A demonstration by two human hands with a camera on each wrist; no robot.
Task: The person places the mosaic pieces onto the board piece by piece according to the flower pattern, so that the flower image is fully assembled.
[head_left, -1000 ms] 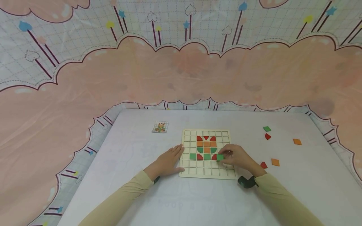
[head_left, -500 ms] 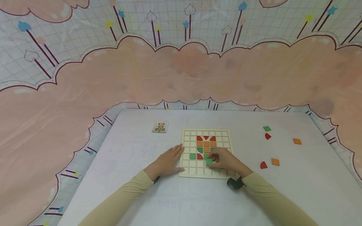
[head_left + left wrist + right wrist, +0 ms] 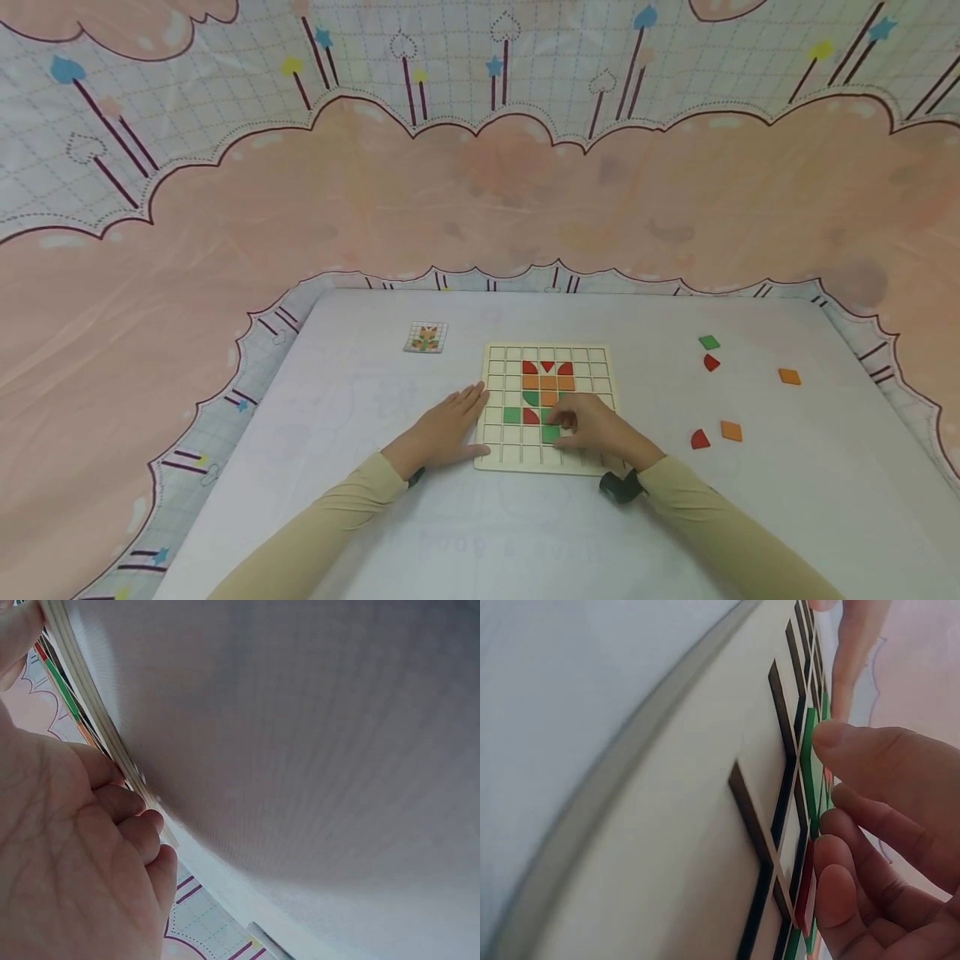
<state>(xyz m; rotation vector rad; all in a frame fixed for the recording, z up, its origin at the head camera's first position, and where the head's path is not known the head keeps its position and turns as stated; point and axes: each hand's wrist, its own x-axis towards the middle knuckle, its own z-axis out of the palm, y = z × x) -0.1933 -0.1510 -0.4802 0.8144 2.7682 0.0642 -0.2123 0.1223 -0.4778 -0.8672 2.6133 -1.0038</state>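
Note:
The wooden grid board (image 3: 517, 456) lies on the white table, with red, orange and green tiles set in its middle cells. My right hand (image 3: 596, 423) is over the lower half of the board, its thumb and fingers pinching a green square tile (image 3: 550, 434) one row below the others. In the right wrist view, the thumb (image 3: 855, 742) touches one end of that green tile (image 3: 807, 772), and a red tile (image 3: 805, 896) is beside it. My left hand (image 3: 442, 429) rests at the board's left edge, fingers extended, thumb and fingertips against the rim (image 3: 97, 705).
A small pattern card (image 3: 425, 337) lies up and left of the board. To the right are loose tiles: a green diamond (image 3: 708, 342), red quarter-rounds (image 3: 711, 362) (image 3: 700, 439) and orange diamonds (image 3: 789, 377) (image 3: 731, 431). A cloud-patterned cloth (image 3: 480, 192) hangs behind the table.
My right hand has carried the green square tile left and slightly toward me, from beside the red tile down to a cell in the row below. My left hand has stayed put.

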